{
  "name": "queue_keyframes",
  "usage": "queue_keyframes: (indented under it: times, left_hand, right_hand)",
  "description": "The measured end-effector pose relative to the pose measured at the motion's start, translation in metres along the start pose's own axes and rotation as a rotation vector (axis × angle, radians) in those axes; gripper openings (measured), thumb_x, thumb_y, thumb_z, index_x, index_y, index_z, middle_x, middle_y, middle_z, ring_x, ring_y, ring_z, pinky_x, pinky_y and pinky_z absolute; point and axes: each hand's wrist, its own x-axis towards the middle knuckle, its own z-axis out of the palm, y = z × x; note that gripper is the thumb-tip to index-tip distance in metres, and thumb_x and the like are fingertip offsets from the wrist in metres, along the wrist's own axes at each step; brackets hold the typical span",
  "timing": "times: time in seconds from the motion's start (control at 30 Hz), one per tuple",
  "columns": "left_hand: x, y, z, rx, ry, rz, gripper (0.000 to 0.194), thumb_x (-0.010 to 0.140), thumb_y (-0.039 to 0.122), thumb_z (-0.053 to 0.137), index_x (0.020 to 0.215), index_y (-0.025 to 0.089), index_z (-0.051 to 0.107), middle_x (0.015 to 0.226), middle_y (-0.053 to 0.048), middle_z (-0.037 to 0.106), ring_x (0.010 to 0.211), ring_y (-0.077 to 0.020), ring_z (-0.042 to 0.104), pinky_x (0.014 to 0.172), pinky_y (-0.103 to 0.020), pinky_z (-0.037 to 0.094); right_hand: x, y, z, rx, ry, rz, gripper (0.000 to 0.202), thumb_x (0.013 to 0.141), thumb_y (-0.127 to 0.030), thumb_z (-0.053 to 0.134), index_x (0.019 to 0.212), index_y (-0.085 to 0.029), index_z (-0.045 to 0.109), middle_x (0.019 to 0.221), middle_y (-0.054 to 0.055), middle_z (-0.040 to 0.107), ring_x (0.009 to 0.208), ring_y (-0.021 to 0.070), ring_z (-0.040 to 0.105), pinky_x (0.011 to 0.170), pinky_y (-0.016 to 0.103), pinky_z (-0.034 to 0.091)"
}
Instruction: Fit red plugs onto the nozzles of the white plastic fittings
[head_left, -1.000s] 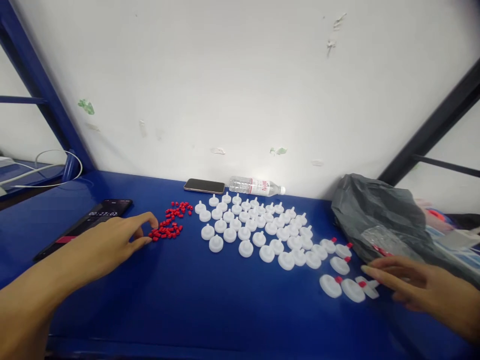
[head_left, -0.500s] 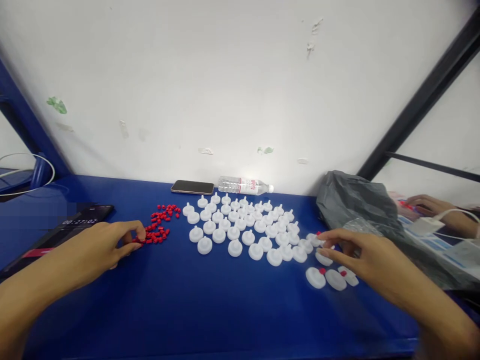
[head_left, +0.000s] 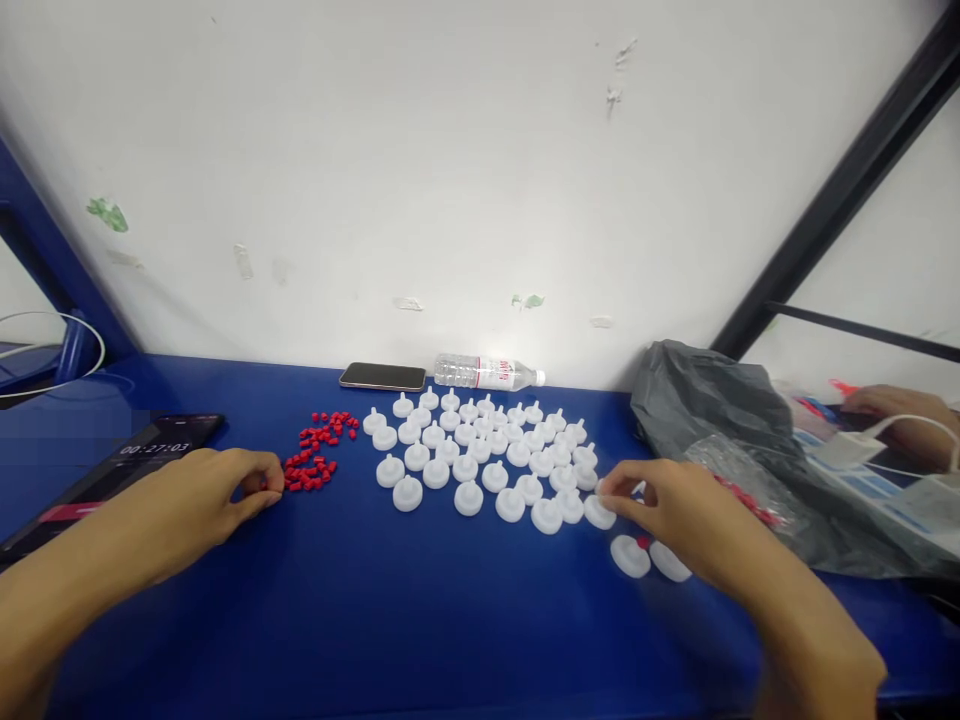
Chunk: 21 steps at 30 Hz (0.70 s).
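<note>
At the left edge of a heap of small red caps (head_left: 307, 474), my left hand (head_left: 217, 487) is closed in a pinch; a red bit shows at its fingertips, the rest hidden. My right hand (head_left: 675, 505) pinches a white round disc with a short spout (head_left: 599, 513) by thumb and forefinger, at the right end of the group. Many like white discs (head_left: 495, 476) stand spout-up on the blue table (head_left: 420, 610). Below my right hand lie a white disc with a red cap (head_left: 630, 557) and another disc (head_left: 669, 562), partly covered by the hand.
A phone with a running timer (head_left: 142, 455) lies under my left forearm's far side. Along the wall rest another phone (head_left: 382, 376) and a clear bottle (head_left: 487, 372). On the right are a grey plastic bag (head_left: 690, 395), a bag of red caps (head_left: 750, 495) and another person's hand (head_left: 900, 420).
My right hand has moved left from the capped discs to an uncapped one at the group's edge. My left hand has drawn slightly left, its fingertips now closed together.
</note>
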Motion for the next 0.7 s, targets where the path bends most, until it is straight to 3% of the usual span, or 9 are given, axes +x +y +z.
queue_keyframes:
  times: [0.07,0.17,0.23,0.37,0.5,0.6,0.7]
  left_hand:
    - [-0.003,0.008,-0.008,0.088,-0.076,-0.016,0.028,0.091,0.042,0.054,0.076,0.024,0.069,0.072,0.001,0.073,0.067,-0.022,0.066,0.065,-0.029,0.04]
    - [-0.01,0.02,-0.011,0.139,-0.027,-0.053,0.03,0.094,0.044,0.049,0.081,0.026,0.07,0.071,0.002,0.072,0.067,-0.022,0.064,0.068,-0.03,0.039]
    - [-0.014,0.027,-0.009,0.104,0.002,-0.05,0.032,0.094,0.046,0.047,0.082,0.026,0.069,0.071,0.003,0.071,0.066,-0.0211,0.062,0.068,-0.031,0.039]
    - [-0.02,0.042,0.0,-0.01,0.028,0.05,0.034,0.095,0.051,0.049,0.085,0.025,0.068,0.081,0.001,0.073,0.071,-0.0204,0.062,0.068,-0.03,0.042]
    - [-0.023,0.054,0.01,-0.078,-0.074,0.155,0.031,0.097,0.051,0.051,0.089,0.026,0.068,0.078,0.001,0.072,0.065,-0.0175,0.062,0.058,-0.027,0.044]
    - [-0.023,0.062,0.016,-0.126,-0.039,0.224,0.025,0.098,0.047,0.054,0.1,0.028,0.071,0.084,0.002,0.074,0.065,-0.0149,0.064,0.057,-0.022,0.047]
    - [-0.022,0.069,0.019,-0.17,0.052,0.299,0.025,0.099,0.041,0.055,0.111,0.029,0.073,0.093,0.001,0.077,0.065,-0.0127,0.065,0.06,-0.02,0.049]
  right_hand:
    - [-0.009,-0.001,-0.005,0.008,0.013,0.002,0.018,0.092,-0.037,0.066,0.081,-0.031,0.078,0.072,-0.001,0.078,0.059,0.0203,0.069,0.057,0.031,0.043]
    - [-0.028,-0.012,-0.009,0.066,0.034,-0.073,0.011,0.092,-0.038,0.072,0.083,-0.032,0.077,0.075,-0.004,0.078,0.061,0.0188,0.07,0.06,0.03,0.044]
    - [-0.038,-0.03,-0.007,0.11,0.03,-0.17,0.006,0.091,-0.031,0.075,0.085,-0.033,0.077,0.08,-0.006,0.079,0.065,0.0177,0.071,0.063,0.029,0.046]
    - [-0.037,-0.078,0.008,0.22,-0.113,-0.4,0.012,0.089,-0.021,0.08,0.086,-0.032,0.076,0.086,-0.009,0.079,0.074,0.0157,0.072,0.067,0.026,0.047]
    - [-0.026,-0.108,0.025,0.231,-0.119,-0.473,0.015,0.091,-0.015,0.077,0.085,-0.029,0.075,0.084,-0.008,0.077,0.073,0.016,0.07,0.067,0.027,0.047]
    - [-0.022,-0.107,0.032,0.262,-0.129,-0.473,0.015,0.096,-0.023,0.074,0.109,-0.032,0.076,0.105,-0.005,0.078,0.084,0.0181,0.072,0.078,0.03,0.05]
    - [-0.021,-0.1,0.033,0.291,-0.223,-0.398,0.041,0.092,-0.041,0.08,0.131,-0.036,0.069,0.125,-0.002,0.074,0.1,0.0223,0.07,0.089,0.034,0.05]
